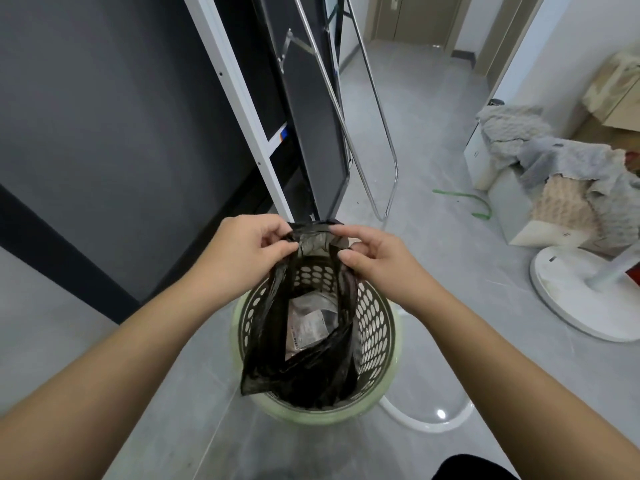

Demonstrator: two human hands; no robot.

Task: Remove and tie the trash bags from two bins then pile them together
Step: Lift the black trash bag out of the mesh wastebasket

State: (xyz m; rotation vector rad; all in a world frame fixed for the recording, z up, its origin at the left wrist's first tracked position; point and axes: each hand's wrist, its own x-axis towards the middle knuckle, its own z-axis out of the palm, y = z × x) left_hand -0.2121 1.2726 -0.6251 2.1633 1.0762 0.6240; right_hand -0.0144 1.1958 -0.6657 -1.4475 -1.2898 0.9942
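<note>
My fingers [273,249] pinch the gathered far edge of the black trash bag [304,362], left hand [242,251] and right hand [374,258] equally near it. The bag hangs below them, its long axis running down into the bin [377,327] on the floor [433,271], mouth gaping upward.

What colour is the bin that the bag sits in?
The bin is pale green with oval holes in its wall, seen in the head view.
</note>
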